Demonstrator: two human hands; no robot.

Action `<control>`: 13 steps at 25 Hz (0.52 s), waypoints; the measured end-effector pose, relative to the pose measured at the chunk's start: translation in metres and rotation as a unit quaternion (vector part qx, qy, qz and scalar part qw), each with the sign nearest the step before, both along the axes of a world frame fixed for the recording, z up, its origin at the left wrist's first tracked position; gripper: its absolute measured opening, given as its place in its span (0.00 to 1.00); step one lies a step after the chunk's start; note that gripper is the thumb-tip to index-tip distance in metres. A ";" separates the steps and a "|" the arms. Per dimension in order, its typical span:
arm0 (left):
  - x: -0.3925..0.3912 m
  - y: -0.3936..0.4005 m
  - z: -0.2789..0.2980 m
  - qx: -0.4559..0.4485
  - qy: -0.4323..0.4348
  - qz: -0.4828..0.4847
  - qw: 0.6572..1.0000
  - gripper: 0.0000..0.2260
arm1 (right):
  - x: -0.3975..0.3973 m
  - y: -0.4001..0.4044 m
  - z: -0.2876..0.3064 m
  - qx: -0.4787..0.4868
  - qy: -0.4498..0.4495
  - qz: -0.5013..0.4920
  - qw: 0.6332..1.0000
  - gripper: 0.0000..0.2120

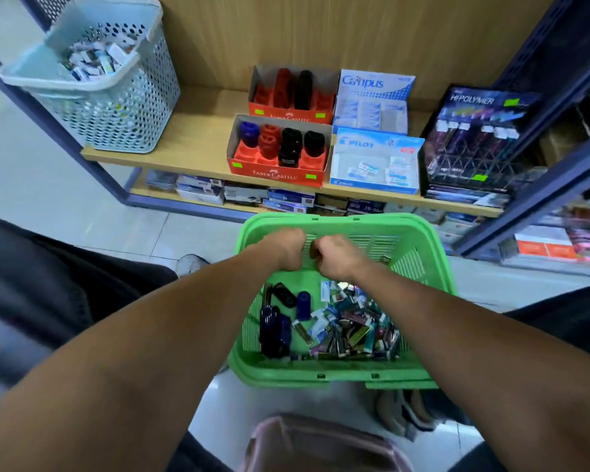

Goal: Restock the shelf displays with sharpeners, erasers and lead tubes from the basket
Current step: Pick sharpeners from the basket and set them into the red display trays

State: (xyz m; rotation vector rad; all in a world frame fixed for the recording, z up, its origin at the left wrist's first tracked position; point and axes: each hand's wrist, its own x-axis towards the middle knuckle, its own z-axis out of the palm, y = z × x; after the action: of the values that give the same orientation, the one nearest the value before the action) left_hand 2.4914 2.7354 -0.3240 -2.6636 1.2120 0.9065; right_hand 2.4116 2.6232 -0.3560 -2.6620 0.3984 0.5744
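Now both hands, left (288, 248) and right (334, 258), hover fisted inside the green basket (419, 233), each grip's contents hidden.

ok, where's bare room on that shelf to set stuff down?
Bare shelf board between the grey mesh bin and the Faber-Castell sharpener trays. Rightward it is crowded: Campus box, Pilot box and Hi-Polymer display stand packed together.

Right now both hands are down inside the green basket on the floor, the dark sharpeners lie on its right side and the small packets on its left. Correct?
Not quite: the sides are swapped. The head view shows the dark sharpeners on the left side of the green basket and the small packets on its right. Both the left hand and right hand are down inside it.
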 end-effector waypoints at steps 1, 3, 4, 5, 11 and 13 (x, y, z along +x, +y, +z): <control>0.000 0.002 -0.012 0.014 0.013 0.001 1.000 0.03 | -0.001 0.002 -0.015 0.005 0.026 0.003 1.000 0.09; -0.001 0.005 -0.034 0.036 0.029 0.010 0.999 0.13 | -0.003 0.007 -0.038 0.009 0.063 0.007 0.998 0.17; -0.001 0.006 -0.045 0.045 0.038 0.012 0.998 0.17 | -0.003 0.010 -0.048 0.013 0.076 0.007 0.997 0.20; -0.001 0.007 -0.057 0.058 0.044 0.009 0.997 0.20 | -0.002 0.012 -0.057 0.020 0.084 0.004 0.996 0.23; -0.007 0.009 -0.120 0.111 0.072 -0.018 0.991 0.24 | -0.010 0.033 -0.112 0.049 0.114 -0.001 0.992 0.32; -0.009 0.008 -0.132 0.126 0.076 -0.042 0.988 0.22 | -0.012 0.040 -0.126 0.045 0.127 0.009 0.991 0.28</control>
State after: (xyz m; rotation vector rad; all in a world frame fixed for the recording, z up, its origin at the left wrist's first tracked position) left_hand 2.4823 2.7439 -0.4560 -2.3660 1.1407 1.1805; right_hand 2.3999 2.6628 -0.4819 -2.5163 0.4097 0.9184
